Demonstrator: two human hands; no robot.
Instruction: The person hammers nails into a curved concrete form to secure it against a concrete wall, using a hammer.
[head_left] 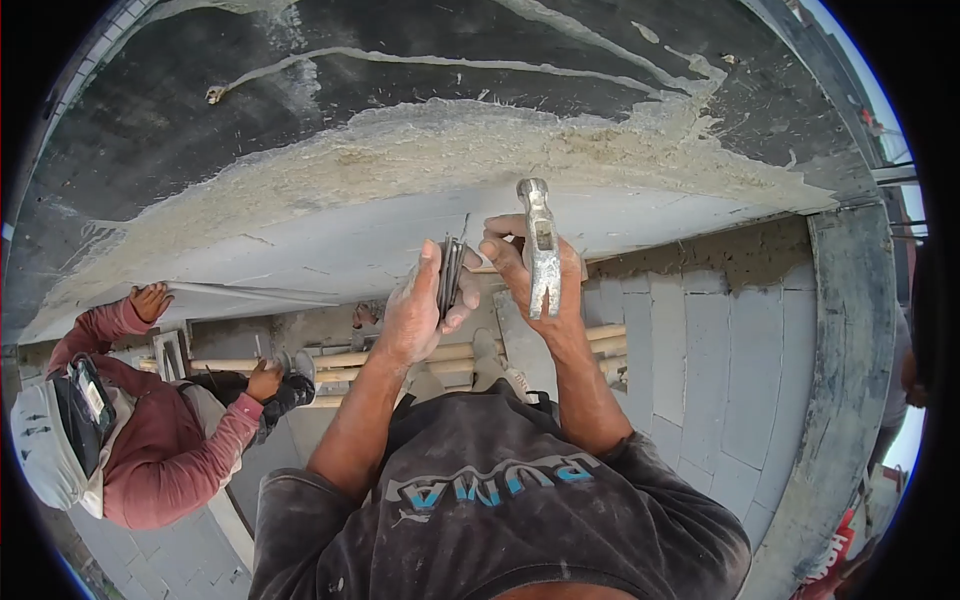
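My left hand (430, 295) is closed around a bunch of dark metal nails (452, 275), which stick up between thumb and fingers. Beside it on the right, my right hand (535, 265) grips a claw hammer (543, 240). The worn metal head lies over the back of the hand, with its claw toward the wrist; the handle is mostly hidden. Both hands are in front of a pale grey wall face (400, 245), just below a rough mortar band (400, 150).
A co-worker in a red top (165, 440) is at the left, one hand on the wall's edge. Wooden poles (430, 360) run below my hands. A block wall (700, 350) and a grey post (850, 300) stand at right. Dark panel (400, 85) above.
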